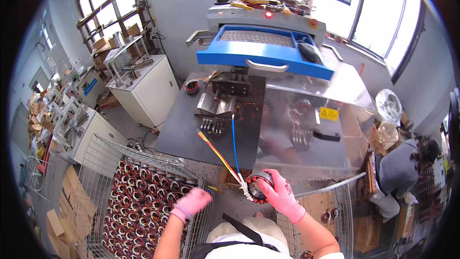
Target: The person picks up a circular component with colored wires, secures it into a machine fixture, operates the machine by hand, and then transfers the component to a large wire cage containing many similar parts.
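My right hand, in a pink glove, grips a motor stator, a dark ring with a toothed inner face. White-sleeved leads come off its left side. From them a bundle of red, yellow and white wires and one blue wire stick up and away from me. My left hand, also gloved in pink with a band at the wrist, hangs apart from the stator, to its left. It is over the edge of a wire basket. Its fingers are blurred, so their closing is unclear.
Rows of wired stators fill the left basket. Ahead stands a dark-topped machine table with a metal fixture, another stator, a clear cover and a blue keyboard drawer. Another wire basket is at right; a person bends beyond it.
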Available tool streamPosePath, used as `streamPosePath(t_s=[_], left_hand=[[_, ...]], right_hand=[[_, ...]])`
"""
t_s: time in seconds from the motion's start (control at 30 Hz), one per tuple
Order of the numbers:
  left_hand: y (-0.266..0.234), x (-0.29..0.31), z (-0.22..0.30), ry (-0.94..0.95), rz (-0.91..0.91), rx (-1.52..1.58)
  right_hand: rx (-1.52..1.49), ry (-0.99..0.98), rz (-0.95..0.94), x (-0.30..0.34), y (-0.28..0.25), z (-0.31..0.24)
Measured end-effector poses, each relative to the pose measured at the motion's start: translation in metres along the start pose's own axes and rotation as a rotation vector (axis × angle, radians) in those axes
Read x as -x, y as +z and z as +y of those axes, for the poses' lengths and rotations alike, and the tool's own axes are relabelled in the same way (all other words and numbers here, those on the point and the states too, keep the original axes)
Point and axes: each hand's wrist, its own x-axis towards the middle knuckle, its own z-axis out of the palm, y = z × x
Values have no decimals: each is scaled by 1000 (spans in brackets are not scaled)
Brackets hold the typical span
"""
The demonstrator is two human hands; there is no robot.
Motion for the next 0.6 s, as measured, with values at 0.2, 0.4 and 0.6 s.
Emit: streamPosePath(t_s=[0.2, 0.4, 0.6], left_hand=[[-92, -34, 86, 189, 431, 1107], [-161, -105, 18, 121, 724, 1304], [-272, -113, -237, -241, 1430, 936]], right_hand=[[126, -78, -39, -76, 23, -2], [68, -21, -67, -138, 75, -22], [92, 52, 46, -187, 102, -28]])
